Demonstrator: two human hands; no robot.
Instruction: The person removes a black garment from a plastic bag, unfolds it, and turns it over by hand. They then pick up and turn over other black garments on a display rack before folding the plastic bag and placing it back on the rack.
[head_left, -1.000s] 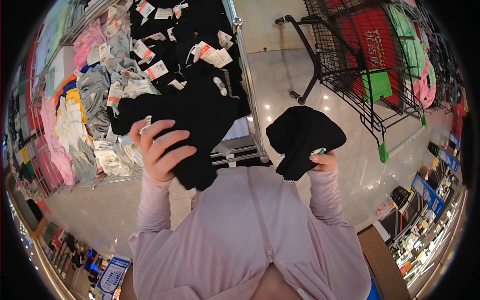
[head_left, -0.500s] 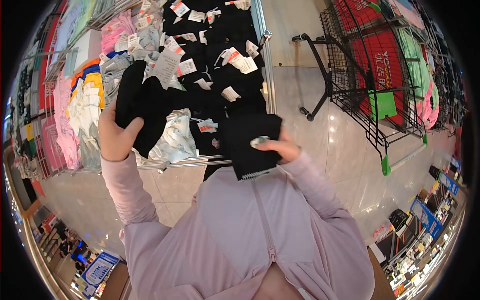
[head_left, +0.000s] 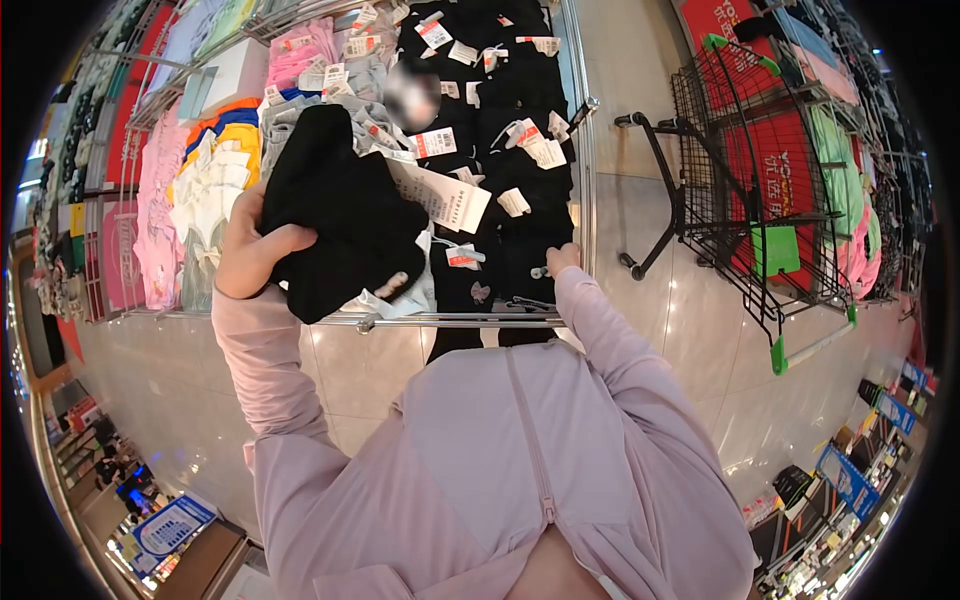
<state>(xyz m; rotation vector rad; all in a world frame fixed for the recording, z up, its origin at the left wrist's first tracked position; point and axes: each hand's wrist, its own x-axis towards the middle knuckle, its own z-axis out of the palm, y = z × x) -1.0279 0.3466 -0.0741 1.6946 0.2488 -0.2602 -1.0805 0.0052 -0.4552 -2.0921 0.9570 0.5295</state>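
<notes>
A black garment (head_left: 340, 215) with a white paper tag (head_left: 450, 195) hangs bunched in my left hand (head_left: 255, 255), thumb over its near side and fingers mostly behind it. My right hand (head_left: 565, 258) is at the front right corner of the display rack, closed on the edge of a folded black garment (head_left: 525, 255) that lies on the black stack. A small pale ornament (head_left: 540, 272) shows on that garment by the thumb. The other right fingers are largely hidden.
Tagged black clothes (head_left: 520, 90) lie in rows, with white (head_left: 215, 190) and pink (head_left: 160, 220) clothes to the left. A metal rail (head_left: 450, 322) edges the rack in front. On the right stands a black shopping cart (head_left: 750, 190) with a green-ended handle.
My right hand has moved forward and set the folded black garment down on the stack. The garment in my left hand has swung rightward and spread, its tag now pointing right.
</notes>
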